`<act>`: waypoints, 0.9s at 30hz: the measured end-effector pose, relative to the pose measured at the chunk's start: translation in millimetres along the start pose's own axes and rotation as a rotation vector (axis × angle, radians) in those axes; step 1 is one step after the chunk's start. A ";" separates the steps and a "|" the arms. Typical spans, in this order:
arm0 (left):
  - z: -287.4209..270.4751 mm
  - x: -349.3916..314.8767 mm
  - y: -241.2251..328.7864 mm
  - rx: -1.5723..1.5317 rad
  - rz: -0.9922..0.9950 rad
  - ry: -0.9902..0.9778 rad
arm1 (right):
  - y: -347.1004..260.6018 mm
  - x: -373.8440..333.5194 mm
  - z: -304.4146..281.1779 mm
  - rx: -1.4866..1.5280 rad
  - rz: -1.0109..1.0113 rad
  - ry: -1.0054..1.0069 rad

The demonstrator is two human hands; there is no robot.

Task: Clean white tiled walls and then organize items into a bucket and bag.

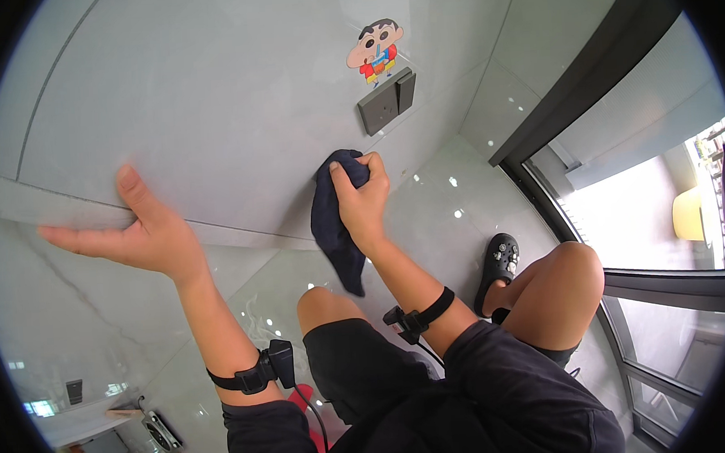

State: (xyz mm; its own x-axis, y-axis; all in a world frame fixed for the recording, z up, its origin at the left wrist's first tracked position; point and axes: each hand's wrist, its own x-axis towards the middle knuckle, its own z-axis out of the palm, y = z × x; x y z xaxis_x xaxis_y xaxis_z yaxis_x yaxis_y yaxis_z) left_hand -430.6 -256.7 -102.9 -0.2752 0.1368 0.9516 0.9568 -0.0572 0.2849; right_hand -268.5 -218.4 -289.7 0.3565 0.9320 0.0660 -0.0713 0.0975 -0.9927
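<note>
My right hand (pixel 362 195) grips a dark navy cloth (pixel 333 220) against the lower part of a light grey tiled wall (pixel 208 103). The cloth's loose end hangs down toward my knee. To the left, my left hand (pixel 145 230) is raised close to the wall's bottom edge, thumb up and fingers stretched out, holding nothing. Above the cloth, a grey wall socket and switch plate (pixel 387 102) is fixed to the wall. A cartoon-figure sticker (pixel 376 52) sits just over it.
On the right stands a dark-framed glass door (pixel 567 224), with a yellow container (pixel 688 214) beyond it. My foot in a black clog (pixel 500 267) rests on the glossy grey floor (pixel 451 197). Part of a red object (pixel 305 391) shows beneath me. Furniture (pixel 116 448) appears at the lower left.
</note>
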 end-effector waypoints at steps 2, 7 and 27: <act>6.8 -1.7 7.0 -0.025 -0.012 0.006 | 34.8 9.6 -6.3 0.020 0.034 0.059; 4.3 -2.8 0.7 0.117 -0.005 0.016 | 44.8 -40.9 23.0 0.064 0.001 0.077; 2.4 1.1 -6.5 0.199 -0.021 0.030 | 69.0 124.5 -24.8 0.054 -0.375 0.389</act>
State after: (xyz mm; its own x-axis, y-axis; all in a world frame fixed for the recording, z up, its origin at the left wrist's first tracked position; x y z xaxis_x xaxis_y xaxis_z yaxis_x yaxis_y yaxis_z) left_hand -436.9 -253.8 -104.0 -0.2949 0.1062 0.9496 0.9497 0.1419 0.2790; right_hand -205.9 -104.3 -352.4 0.6844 0.6327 0.3624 0.0832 0.4260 -0.9009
